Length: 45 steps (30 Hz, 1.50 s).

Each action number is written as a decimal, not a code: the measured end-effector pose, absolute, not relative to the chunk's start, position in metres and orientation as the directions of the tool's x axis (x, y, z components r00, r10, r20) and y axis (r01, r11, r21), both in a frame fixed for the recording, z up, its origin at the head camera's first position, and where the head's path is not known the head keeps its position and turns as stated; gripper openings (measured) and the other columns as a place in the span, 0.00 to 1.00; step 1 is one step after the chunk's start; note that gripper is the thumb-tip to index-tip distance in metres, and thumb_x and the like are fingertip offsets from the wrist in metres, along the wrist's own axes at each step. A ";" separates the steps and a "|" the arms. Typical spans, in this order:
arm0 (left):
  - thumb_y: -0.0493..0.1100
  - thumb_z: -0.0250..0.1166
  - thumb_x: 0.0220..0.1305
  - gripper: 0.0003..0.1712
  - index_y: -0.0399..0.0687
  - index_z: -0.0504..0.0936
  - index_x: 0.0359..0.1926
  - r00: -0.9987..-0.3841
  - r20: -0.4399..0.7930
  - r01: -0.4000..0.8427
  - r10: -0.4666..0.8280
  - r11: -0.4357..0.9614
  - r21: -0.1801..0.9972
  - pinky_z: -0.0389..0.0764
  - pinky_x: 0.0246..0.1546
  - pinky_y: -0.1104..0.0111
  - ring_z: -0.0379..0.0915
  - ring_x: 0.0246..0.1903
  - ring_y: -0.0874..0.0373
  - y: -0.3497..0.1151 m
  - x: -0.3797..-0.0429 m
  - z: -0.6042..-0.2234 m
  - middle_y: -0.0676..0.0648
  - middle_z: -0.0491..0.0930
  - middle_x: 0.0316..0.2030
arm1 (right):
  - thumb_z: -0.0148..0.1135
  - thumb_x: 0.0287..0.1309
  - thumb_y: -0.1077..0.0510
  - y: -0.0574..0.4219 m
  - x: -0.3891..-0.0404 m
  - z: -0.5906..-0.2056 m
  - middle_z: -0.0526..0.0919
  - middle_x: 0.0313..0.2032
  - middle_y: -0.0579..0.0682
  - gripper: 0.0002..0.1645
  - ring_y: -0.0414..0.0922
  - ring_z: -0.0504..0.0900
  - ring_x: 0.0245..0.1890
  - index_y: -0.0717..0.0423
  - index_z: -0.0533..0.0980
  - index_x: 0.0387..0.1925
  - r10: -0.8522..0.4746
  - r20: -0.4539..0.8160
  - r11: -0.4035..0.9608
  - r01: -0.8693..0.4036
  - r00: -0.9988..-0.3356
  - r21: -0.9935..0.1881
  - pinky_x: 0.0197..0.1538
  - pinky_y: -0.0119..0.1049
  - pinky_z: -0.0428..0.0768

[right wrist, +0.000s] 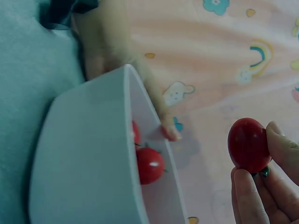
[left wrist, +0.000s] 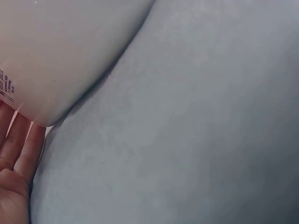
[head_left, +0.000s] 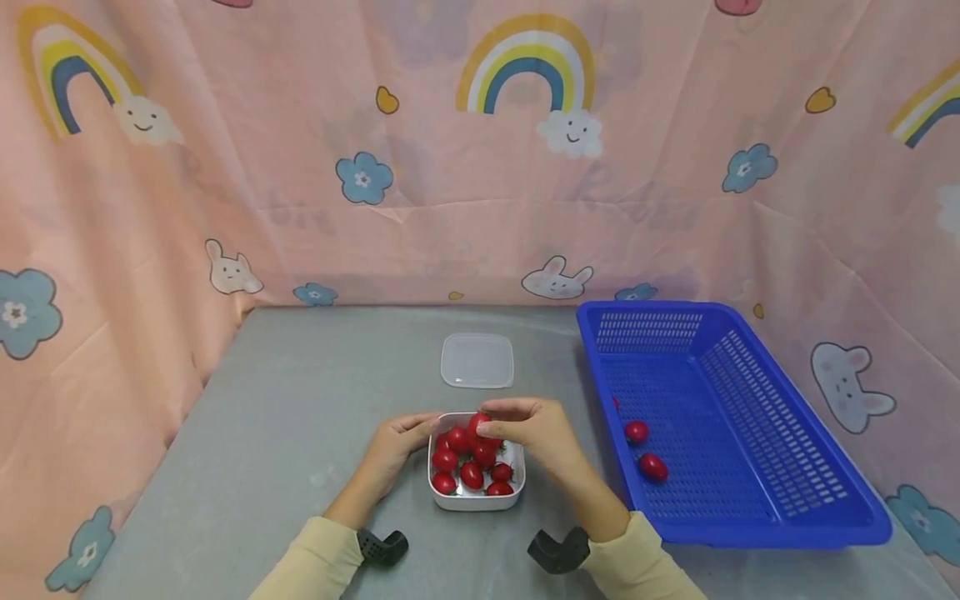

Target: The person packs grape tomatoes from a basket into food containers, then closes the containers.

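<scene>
A white, square-cornered plastic container (head_left: 476, 503) stands on the table with several red cherry tomatoes (head_left: 471, 475) inside. My left hand (head_left: 393, 450) holds it at the back left corner; in the right wrist view a fingertip laps over its rim. The left wrist view shows that hand's fingers (left wrist: 21, 144) along the container's outer wall (left wrist: 70, 51), which bears small dark print. Between thumb and fingers, my right hand (head_left: 543, 429) pinches one cherry tomato (right wrist: 248, 144) over the back right of the container. Green stem bits show beneath that tomato.
A clear flat lid (head_left: 477, 361) lies on the grey table (head_left: 322, 400) behind the container. To the right stands a large blue plastic basket (head_left: 750, 533) with a few tomatoes (head_left: 653, 467) along its left side. A pink patterned curtain (head_left: 420, 233) hangs around the table's back and sides.
</scene>
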<state>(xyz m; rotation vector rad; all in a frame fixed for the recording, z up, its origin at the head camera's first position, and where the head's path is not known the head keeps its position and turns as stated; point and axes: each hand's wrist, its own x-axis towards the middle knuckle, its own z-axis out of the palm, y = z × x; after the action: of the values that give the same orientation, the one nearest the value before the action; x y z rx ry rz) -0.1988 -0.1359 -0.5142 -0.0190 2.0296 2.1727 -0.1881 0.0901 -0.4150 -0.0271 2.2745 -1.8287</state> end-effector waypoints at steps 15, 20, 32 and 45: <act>0.39 0.64 0.66 0.20 0.27 0.81 0.53 -0.985 -0.147 -0.152 0.087 -0.061 0.986 0.79 0.48 0.75 0.81 0.43 0.69 -0.133 -0.199 -0.515 0.49 0.88 0.45 | 0.79 0.45 0.57 0.074 -0.183 -0.447 0.90 0.41 0.54 0.18 0.45 0.86 0.40 0.58 0.88 0.40 -0.111 -0.203 0.318 0.159 -0.973 -0.935 0.49 0.43 0.85; 0.39 0.64 0.66 0.20 0.27 0.81 0.53 -0.986 -0.144 -0.150 0.089 -0.057 0.987 0.79 0.49 0.75 0.80 0.44 0.70 -0.134 -0.199 -0.516 0.47 0.87 0.46 | 0.80 0.45 0.55 0.073 -0.183 -0.447 0.90 0.43 0.52 0.17 0.46 0.83 0.46 0.55 0.88 0.40 -0.115 -0.191 0.396 0.132 -0.975 -0.909 0.52 0.46 0.84; 0.40 0.65 0.65 0.21 0.28 0.82 0.53 -0.986 -0.146 -0.150 0.082 -0.042 0.988 0.79 0.48 0.75 0.81 0.44 0.70 -0.134 -0.199 -0.516 0.46 0.87 0.47 | 0.81 0.43 0.57 0.074 -0.183 -0.449 0.90 0.39 0.54 0.19 0.47 0.88 0.44 0.58 0.88 0.40 -0.160 -0.126 0.436 0.045 -0.979 -0.899 0.53 0.46 0.83; 0.41 0.65 0.66 0.20 0.28 0.82 0.53 -0.986 -0.141 -0.144 0.086 -0.028 0.989 0.80 0.48 0.75 0.81 0.44 0.70 -0.134 -0.198 -0.515 0.47 0.88 0.46 | 0.81 0.42 0.60 0.072 -0.182 -0.448 0.90 0.37 0.55 0.18 0.45 0.88 0.40 0.60 0.88 0.39 -0.097 -0.133 0.369 0.088 -0.986 -0.925 0.49 0.41 0.84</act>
<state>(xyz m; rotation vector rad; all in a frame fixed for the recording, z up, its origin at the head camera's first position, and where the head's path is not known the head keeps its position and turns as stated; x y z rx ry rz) -0.1983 -0.1340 -0.5148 -0.0621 2.0712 2.1425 -0.1815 0.0723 -0.4485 -0.0081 2.4583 -1.6781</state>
